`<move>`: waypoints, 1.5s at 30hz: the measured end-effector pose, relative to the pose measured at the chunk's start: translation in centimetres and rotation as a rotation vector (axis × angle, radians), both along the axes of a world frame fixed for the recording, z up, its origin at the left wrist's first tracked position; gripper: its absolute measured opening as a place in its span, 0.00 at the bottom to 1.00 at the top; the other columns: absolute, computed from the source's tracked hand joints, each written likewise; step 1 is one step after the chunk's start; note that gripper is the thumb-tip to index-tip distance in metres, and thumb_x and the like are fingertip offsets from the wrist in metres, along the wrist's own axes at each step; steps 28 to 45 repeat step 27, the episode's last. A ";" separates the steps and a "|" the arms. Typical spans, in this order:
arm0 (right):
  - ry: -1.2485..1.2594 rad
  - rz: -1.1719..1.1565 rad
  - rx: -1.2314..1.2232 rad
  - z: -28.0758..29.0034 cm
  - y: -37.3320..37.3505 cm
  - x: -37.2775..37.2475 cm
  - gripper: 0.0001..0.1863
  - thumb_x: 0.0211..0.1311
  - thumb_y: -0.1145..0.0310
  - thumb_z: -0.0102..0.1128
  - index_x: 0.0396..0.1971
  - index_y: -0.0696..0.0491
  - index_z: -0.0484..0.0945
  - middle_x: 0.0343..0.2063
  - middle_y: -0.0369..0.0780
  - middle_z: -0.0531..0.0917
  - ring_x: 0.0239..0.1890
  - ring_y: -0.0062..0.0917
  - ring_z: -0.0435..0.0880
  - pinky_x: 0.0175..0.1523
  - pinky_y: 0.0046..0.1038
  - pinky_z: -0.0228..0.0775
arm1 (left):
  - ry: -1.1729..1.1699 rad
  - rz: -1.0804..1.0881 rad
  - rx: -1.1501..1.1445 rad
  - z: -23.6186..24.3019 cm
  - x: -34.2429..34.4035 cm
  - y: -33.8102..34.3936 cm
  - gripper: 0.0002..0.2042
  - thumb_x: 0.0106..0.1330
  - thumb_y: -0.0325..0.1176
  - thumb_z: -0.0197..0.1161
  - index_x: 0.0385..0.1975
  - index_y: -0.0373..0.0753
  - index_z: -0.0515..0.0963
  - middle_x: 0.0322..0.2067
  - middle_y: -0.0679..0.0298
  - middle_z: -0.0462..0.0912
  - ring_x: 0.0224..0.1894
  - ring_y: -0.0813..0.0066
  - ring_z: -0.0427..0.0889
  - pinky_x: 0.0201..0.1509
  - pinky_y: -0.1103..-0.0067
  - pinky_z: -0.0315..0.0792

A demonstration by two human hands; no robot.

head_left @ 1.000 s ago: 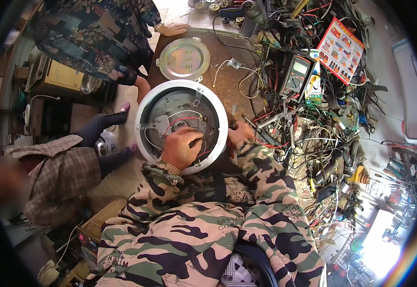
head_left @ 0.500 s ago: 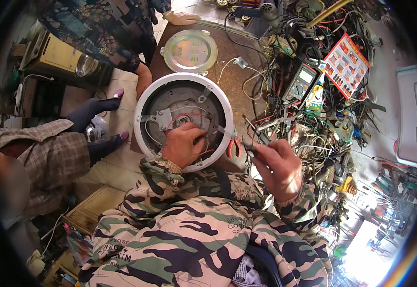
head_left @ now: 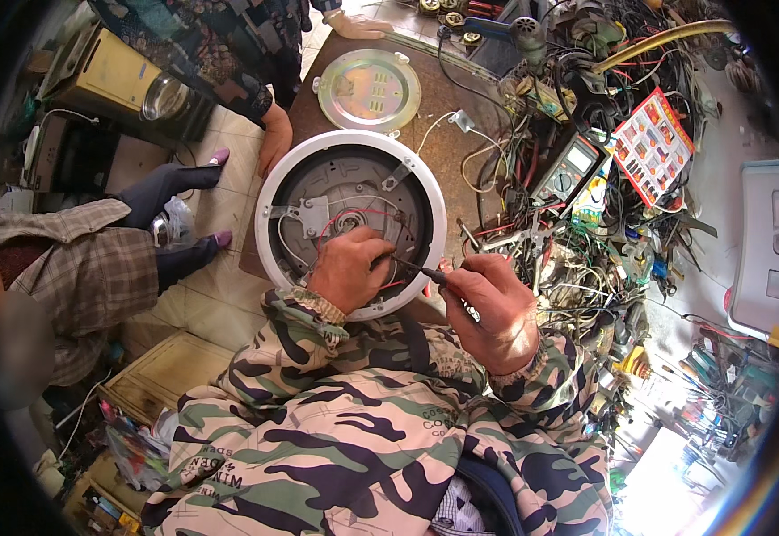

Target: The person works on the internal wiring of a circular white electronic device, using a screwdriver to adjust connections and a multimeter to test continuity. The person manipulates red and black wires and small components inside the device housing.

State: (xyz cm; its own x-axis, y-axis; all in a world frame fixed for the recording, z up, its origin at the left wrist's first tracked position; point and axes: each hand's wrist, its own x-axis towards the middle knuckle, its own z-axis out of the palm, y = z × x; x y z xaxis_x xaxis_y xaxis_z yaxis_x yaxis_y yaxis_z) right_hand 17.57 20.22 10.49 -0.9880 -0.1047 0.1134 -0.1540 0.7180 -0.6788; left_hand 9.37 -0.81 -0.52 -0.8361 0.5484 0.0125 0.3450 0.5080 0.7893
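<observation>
A round appliance body [head_left: 266, 237] with a white rim lies on the bench, its grey inside showing red and white wires and a coil-like centre. My left hand [head_left: 346, 271] reaches into it from the near side, fingers pinched; what they hold, if anything, is hidden. From the right, my right hand [head_left: 489, 308] grips a slim black-handled tool, like a screwdriver [head_left: 425, 271]. The tool's thin dark shaft points left, its tip at my left fingertips. Partly covered by my right hand, red-handled pliers [head_left: 426, 290] sit beside the rim.
Behind the body lies a round metal cover plate [head_left: 389, 96], with a small part on white wires [head_left: 463, 121] to its right. A multimeter [head_left: 568, 170] and tangled cables fill the right side. One person's hand [head_left: 361, 27] rests at the bench's far edge; another person sits at left.
My right hand has moved left, bringing the slim tool over the rim to my left fingertips. My left hand stays inside the body. The whole view has shifted slightly.
</observation>
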 end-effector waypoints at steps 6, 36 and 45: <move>0.016 0.013 0.011 0.2 -0.3 -0.5 0.17 0.52 0.81 0.71 0.44 0.59 0.81 0.40 0.49 0.81 0.39 0.46 0.85 0.43 0.37 0.80 | -0.026 -0.007 -0.002 0.4 -0.1 0.1 0.07 0.60 0.28 0.69 0.37 0.37 0.87 0.37 0.54 0.86 0.40 0.50 0.86 0.48 0.64 0.80; -0.049 0.217 0.152 1.2 -2.6 -3.2 0.19 0.54 0.73 0.70 0.46 0.55 0.75 0.46 0.48 0.79 0.43 0.45 0.85 0.42 0.39 0.81 | -0.041 -0.005 -0.051 0.4 -0.1 0.0 0.18 0.58 0.30 0.71 0.49 0.37 0.84 0.43 0.48 0.85 0.44 0.46 0.86 0.48 0.64 0.82; -0.049 0.217 0.152 1.2 -2.6 -3.2 0.19 0.54 0.73 0.70 0.46 0.55 0.75 0.46 0.48 0.79 0.43 0.45 0.85 0.42 0.39 0.81 | -0.041 -0.005 -0.051 0.4 -0.1 0.0 0.18 0.58 0.30 0.71 0.49 0.37 0.84 0.43 0.48 0.85 0.44 0.46 0.86 0.48 0.64 0.82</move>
